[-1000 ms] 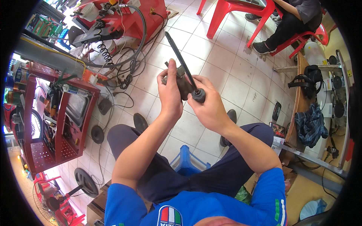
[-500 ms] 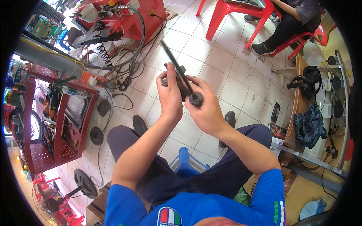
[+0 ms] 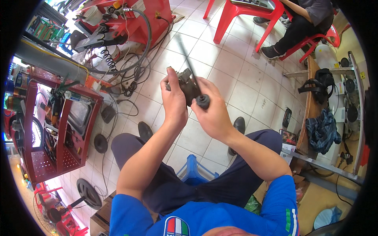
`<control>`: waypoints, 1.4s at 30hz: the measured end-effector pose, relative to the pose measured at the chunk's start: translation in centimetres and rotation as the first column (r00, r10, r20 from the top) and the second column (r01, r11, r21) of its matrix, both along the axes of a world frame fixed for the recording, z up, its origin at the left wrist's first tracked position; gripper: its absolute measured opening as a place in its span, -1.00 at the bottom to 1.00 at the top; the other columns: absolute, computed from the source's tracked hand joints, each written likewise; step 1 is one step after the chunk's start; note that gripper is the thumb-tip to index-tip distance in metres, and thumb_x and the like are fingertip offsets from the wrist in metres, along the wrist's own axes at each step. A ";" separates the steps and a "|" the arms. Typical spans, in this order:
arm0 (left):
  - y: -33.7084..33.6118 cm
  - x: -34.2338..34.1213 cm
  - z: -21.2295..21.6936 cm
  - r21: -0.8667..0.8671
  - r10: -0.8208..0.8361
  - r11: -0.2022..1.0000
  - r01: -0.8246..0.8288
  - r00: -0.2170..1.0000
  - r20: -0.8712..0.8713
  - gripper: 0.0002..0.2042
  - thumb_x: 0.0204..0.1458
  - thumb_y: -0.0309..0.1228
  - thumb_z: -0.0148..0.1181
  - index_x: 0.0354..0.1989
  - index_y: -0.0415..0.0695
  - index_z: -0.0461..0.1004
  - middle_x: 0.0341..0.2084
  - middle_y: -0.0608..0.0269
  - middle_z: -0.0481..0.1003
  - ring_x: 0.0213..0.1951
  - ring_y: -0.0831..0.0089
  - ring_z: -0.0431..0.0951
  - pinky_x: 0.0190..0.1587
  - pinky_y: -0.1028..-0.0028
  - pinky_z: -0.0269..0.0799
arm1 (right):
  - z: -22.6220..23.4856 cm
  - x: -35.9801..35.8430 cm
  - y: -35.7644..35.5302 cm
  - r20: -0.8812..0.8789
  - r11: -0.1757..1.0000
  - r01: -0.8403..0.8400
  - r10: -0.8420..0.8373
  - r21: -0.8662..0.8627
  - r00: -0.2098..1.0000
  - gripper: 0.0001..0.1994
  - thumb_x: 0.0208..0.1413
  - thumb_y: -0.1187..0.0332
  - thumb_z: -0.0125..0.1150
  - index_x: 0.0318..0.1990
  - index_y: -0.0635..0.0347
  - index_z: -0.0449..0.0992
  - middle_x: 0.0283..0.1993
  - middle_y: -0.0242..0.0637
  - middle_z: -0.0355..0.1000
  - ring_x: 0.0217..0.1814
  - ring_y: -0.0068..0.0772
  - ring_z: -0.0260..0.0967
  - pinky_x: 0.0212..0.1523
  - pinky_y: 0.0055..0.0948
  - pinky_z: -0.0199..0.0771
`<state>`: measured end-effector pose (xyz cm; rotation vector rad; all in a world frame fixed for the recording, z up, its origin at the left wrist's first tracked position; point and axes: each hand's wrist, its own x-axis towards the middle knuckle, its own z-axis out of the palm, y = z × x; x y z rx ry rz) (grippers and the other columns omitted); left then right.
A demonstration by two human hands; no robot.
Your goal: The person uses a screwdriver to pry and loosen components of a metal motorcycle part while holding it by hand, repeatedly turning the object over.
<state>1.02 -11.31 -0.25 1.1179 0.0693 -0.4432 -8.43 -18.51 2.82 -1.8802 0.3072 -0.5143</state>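
Observation:
Above the floor between my knees, my left hand [image 3: 173,93] is closed around a dark, blocky metal part [image 3: 189,85], thumb pointing up. My right hand [image 3: 213,109] is closed just beside it, gripping a long thin black rod [image 3: 190,65] with a rounded black end [image 3: 203,102]. The rod slants up and away past the metal part, and its far tip is smeared by motion. Fingers hide much of the metal part, so its exact kind does not show. Whether the rod touches the part, I cannot tell.
A dark red tool cart [image 3: 59,129] stands at left, near tangled cables [image 3: 132,78] on the tiles. Beyond is a red machine [image 3: 151,17]. A blue stool [image 3: 191,165] shows between my legs. A red plastic chair [image 3: 232,17] and a seated person [image 3: 303,27] are far right.
The metal part has turned in my left hand and shows more of its face. The rod's far end has swung right and up, to a steeper slant. My right hand has shifted slightly left.

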 end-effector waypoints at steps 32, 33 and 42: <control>1.1 0.2 -0.6 0.015 -0.061 0.998 0.061 0.998 -0.015 -0.27 0.17 0.38 -0.16 -0.05 -0.18 0.35 -0.30 0.21 0.52 -0.29 0.44 0.57 -0.19 0.45 0.54 | 0.6 -0.2 0.4 0.005 0.982 -0.079 0.081 -0.169 0.997 -0.46 -0.02 0.60 0.23 0.22 0.28 0.45 0.23 -0.03 0.32 0.24 0.02 0.28 0.24 -0.18 0.35; 0.9 -0.3 1.4 0.017 -0.108 0.994 0.108 0.994 -0.027 -0.25 0.16 0.39 -0.17 -0.10 -0.21 0.39 -0.29 0.21 0.52 -0.29 0.44 0.57 -0.18 0.46 0.53 | 0.4 -0.4 0.0 0.020 0.986 -0.095 0.098 -0.134 0.995 -0.45 -0.02 0.59 0.23 0.22 0.28 0.45 0.23 -0.03 0.32 0.24 0.01 0.28 0.24 -0.18 0.34; 0.9 -0.2 0.9 -0.025 -0.065 0.998 0.064 0.997 -0.041 -0.22 0.16 0.40 -0.17 -0.08 -0.24 0.41 -0.30 0.20 0.50 -0.26 0.42 0.55 -0.16 0.42 0.52 | 0.3 -0.2 0.1 0.032 0.981 -0.101 0.108 -0.166 0.994 -0.44 -0.03 0.57 0.25 0.23 0.28 0.44 0.24 -0.05 0.31 0.22 0.01 0.27 0.25 -0.19 0.33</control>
